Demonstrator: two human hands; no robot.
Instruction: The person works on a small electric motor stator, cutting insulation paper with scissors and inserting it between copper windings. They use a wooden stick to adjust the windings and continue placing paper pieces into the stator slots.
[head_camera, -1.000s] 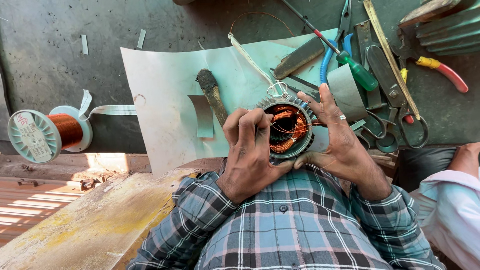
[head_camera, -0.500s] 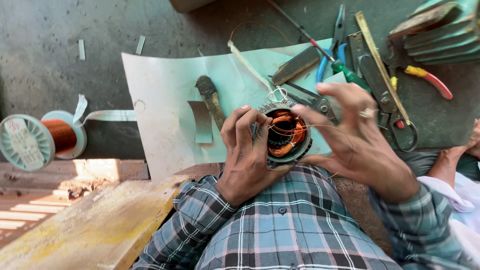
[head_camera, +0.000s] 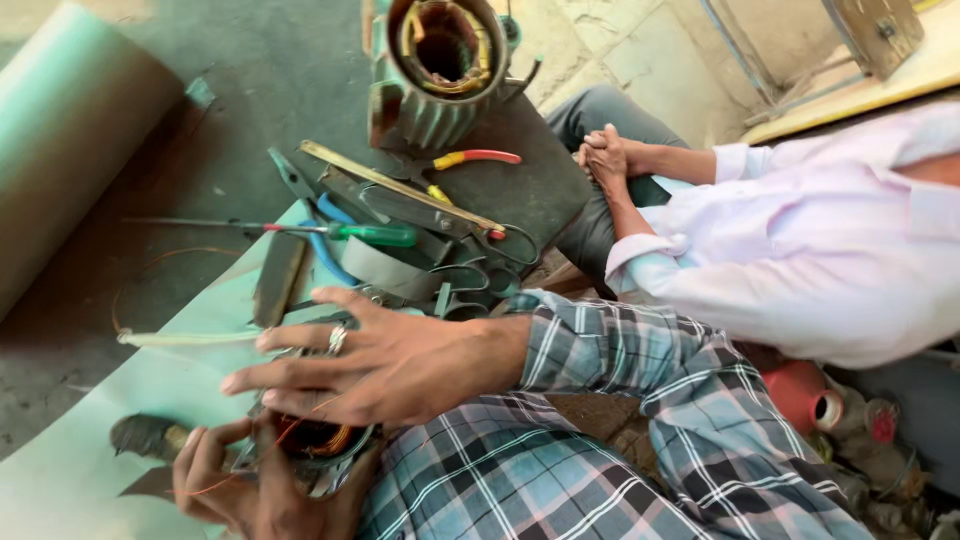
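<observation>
Nearest, the left hand (head_camera: 225, 480) grips the round metal stator with copper windings (head_camera: 315, 445) at the lower edge. Just above it, the right hand (head_camera: 385, 365) hovers with fingers spread, holding nothing. Beyond lie a green-handled screwdriver (head_camera: 330, 232) and a grey ribbed motor housing (head_camera: 435, 70).

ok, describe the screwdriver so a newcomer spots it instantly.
Start at the big finned motor housing at the top of the view, then drop to the tool pile below it. The screwdriver lies crosswise at the pile's left edge, the only tool with a translucent green handle and a long thin shaft pointing left.
</observation>
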